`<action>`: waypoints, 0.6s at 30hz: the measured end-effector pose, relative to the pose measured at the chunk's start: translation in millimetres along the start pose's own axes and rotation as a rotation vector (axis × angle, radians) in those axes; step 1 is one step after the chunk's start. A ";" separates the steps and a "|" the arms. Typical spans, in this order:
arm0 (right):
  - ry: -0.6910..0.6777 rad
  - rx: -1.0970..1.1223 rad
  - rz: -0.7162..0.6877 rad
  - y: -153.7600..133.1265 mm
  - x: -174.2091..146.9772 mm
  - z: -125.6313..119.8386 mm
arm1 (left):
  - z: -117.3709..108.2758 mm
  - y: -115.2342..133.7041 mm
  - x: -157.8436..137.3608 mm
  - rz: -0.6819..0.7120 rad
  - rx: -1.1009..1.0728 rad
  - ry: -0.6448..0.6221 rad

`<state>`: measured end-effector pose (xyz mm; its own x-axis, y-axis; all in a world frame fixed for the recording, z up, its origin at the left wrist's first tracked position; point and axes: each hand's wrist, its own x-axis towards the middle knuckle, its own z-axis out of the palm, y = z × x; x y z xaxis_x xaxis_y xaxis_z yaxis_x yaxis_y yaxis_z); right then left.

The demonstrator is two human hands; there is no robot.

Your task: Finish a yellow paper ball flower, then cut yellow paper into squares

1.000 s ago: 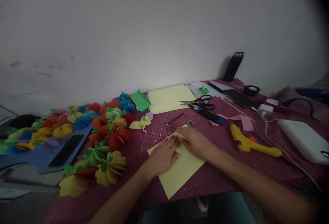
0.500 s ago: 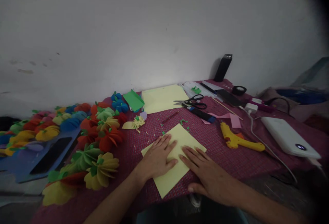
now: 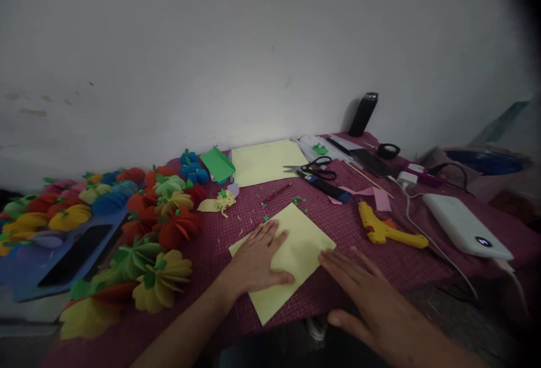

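Note:
A pale yellow sheet of paper (image 3: 298, 233) lies turned cornerwise at the front of the table. My left hand (image 3: 260, 258) rests flat on its left part, fingers spread and thumb out to the side. At the paper's right edge is my right hand (image 3: 359, 286), open, its fingertips by the paper and its thumb stretched apart. Whether those fingertips touch the sheet I cannot tell. Beyond the paper are green scraps (image 3: 299, 200), a brown pencil-like stick (image 3: 276, 194) and a small heap of yellow shreds (image 3: 224, 201).
Several paper pumpkins (image 3: 175, 227) crowd the left side. Behind lie stacked yellow sheets (image 3: 266, 163), green paper (image 3: 217, 164), black scissors (image 3: 316, 168) and a cutter knife (image 3: 326, 187). To the right are a yellow glue gun (image 3: 386, 230), a white power bank (image 3: 465, 224) with cables, and a black bottle (image 3: 363, 114).
My right hand has slid off the paper toward the right and front. My left hand stays on the sheet. The whole view has shifted slightly.

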<state>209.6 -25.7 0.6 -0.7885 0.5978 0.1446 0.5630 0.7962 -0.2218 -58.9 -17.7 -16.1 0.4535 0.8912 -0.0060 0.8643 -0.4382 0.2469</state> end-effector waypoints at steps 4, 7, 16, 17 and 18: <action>0.003 0.059 -0.072 -14.6 23.4 16.8 | 0.8 0.0 0.3 0.002 0.016 -0.004; -0.038 0.064 -0.079 -13.7 24.9 34.7 | 1.4 -0.9 0.6 0.012 0.020 0.000; 0.039 -0.119 0.089 29.9 -11.1 38.0 | 3.7 -3.8 1.2 0.015 0.027 -0.002; 0.036 -0.127 0.095 31.9 -11.9 36.7 | 3.5 -3.7 0.9 0.019 0.031 0.002; 0.036 -0.133 0.103 32.6 -11.7 35.1 | 3.4 -3.6 0.6 0.025 0.038 0.006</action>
<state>228.5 -10.0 -42.1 -0.7166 0.6782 0.1626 0.6704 0.7341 -0.1079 -61.0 -16.0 -20.3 0.4740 0.8805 0.0052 0.8603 -0.4644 0.2103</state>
